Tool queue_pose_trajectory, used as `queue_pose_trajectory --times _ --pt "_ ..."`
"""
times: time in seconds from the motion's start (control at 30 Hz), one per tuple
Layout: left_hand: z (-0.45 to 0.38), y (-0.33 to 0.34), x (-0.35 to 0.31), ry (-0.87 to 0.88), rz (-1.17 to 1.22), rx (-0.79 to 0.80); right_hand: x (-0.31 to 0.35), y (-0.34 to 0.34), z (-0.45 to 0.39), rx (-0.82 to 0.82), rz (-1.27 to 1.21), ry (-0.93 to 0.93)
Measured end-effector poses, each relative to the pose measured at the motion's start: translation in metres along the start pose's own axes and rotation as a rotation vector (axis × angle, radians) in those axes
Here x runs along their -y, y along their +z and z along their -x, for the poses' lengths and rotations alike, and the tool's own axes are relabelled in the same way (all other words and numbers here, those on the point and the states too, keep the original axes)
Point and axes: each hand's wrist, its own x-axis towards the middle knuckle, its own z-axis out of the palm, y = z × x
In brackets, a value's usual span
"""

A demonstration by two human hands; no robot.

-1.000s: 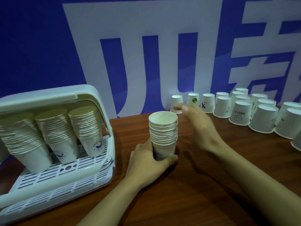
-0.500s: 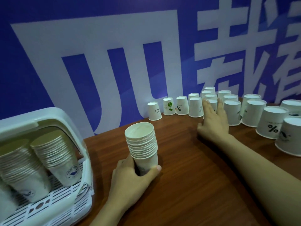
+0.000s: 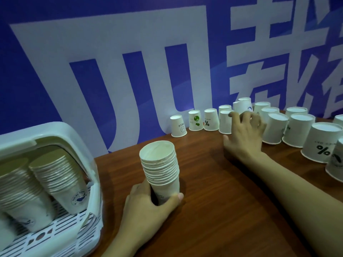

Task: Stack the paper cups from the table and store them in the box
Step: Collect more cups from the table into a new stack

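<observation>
Crowding the table's [image 3: 213, 210] far edge, upturned cups [image 3: 210, 119] hem in the right hand [image 3: 245, 134], fingers curled round one cup [image 3: 244, 106] (partly hidden). The left hand [image 3: 148, 204] grips the stack [image 3: 160, 169] beside the box [image 3: 61, 138].

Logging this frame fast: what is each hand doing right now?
Left hand: curled round the base of the upright cup stack, holding it.
Right hand: fingers curled over an upside-down cup in the row, gripping it.

Box [image 3: 55, 134] cut off at left, rightmost cups [image 3: 336, 164] cropped, cup under right hand [image 3: 245, 134] hidden
</observation>
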Motion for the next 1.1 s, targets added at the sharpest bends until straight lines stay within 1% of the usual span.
queue_pose_trajectory --times 0.03,0.07,0.1,0.2,0.23,0.3,0.37,0.47,0.53,0.6,0.7,0.77,0.83,1.03,1.1 --pt "0.001 0.000 0.000 -0.006 0.004 -0.007 0.003 -0.004 0.000 -0.050 -0.030 -0.006" --pt "0.002 0.000 0.000 -0.012 0.007 -0.013 0.004 -0.006 -0.001 -0.056 -0.056 0.001" --pt "0.004 0.000 -0.002 -0.011 0.008 -0.019 0.004 -0.007 -0.001 -0.019 -0.061 0.021" --pt "0.003 0.000 -0.001 -0.020 -0.003 -0.005 -0.002 -0.002 0.004 0.216 0.026 0.083" --pt "0.003 0.000 -0.001 -0.025 -0.006 0.003 -0.003 -0.001 0.007 0.277 -0.002 0.097" --pt "0.004 0.000 -0.001 -0.036 -0.012 0.011 -0.003 -0.005 0.009 0.339 -0.143 0.114" --pt "0.005 -0.001 -0.003 -0.042 -0.014 0.008 0.003 -0.013 0.010 0.362 -0.318 0.140" --pt "0.006 -0.002 -0.007 -0.042 -0.021 0.011 0.024 -0.043 0.011 0.349 -0.723 0.188" --pt "0.006 -0.003 -0.009 -0.048 -0.030 0.013 0.045 -0.068 0.016 0.288 -0.978 0.127" --pt "0.007 -0.004 -0.013 -0.050 -0.054 0.015 0.067 -0.096 0.027 0.245 -1.190 0.016" --pt "0.007 -0.006 -0.016 -0.041 -0.071 0.012 0.092 -0.125 0.050 0.287 -1.386 -0.142" --pt "0.007 -0.005 -0.013 -0.038 -0.054 -0.012 0.103 -0.129 0.063 0.360 -1.444 -0.189" --pt "0.006 -0.003 -0.011 -0.014 -0.030 -0.029 0.110 -0.126 0.071 0.416 -1.438 -0.225" --pt "0.009 -0.004 -0.013 -0.018 -0.038 -0.025 0.112 -0.117 0.073 0.442 -1.411 -0.271" --pt "0.009 -0.004 -0.014 -0.010 -0.033 -0.019 0.114 -0.114 0.075 0.492 -1.315 -0.338"
